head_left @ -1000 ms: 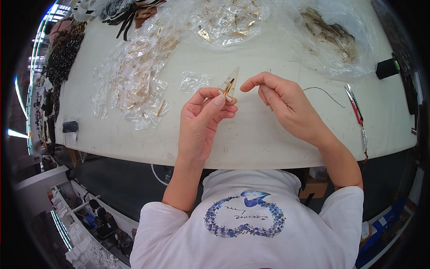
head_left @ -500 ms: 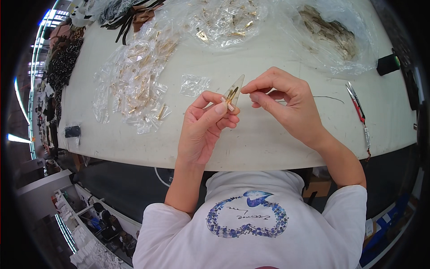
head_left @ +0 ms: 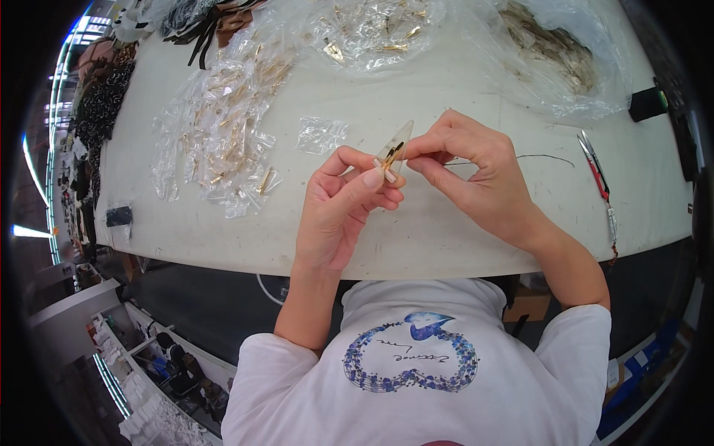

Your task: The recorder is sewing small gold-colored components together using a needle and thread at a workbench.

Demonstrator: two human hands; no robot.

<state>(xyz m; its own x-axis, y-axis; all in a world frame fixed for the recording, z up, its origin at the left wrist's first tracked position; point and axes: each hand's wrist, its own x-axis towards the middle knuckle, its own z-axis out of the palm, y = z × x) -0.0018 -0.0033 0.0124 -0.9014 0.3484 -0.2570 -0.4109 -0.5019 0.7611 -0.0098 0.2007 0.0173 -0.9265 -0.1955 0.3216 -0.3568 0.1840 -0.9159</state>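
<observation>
Above the near part of the table, my left hand pinches a hair clip. It has a gold-coloured metal part, a dark strip and a pointed, see-through triangular piece, with a small pale bar near my thumb. My right hand is closed, thumb and forefinger pressed together right beside the clip's edge. Dark thread trails from those fingers to the right over the table. A needle, if one is there, is too small to make out. Beyond my left hand lies a small clear plastic bag.
Clear bags with gold-coloured clips spread over the left, and more clips lie at the back. A large bag holds see-through pieces at back right. Red-handled scissors and a dark thread spool lie rightward.
My right hand has come slightly left, its fingertips now closer together and nearer the clip. The clip in my left hand has shifted a little to the right.
</observation>
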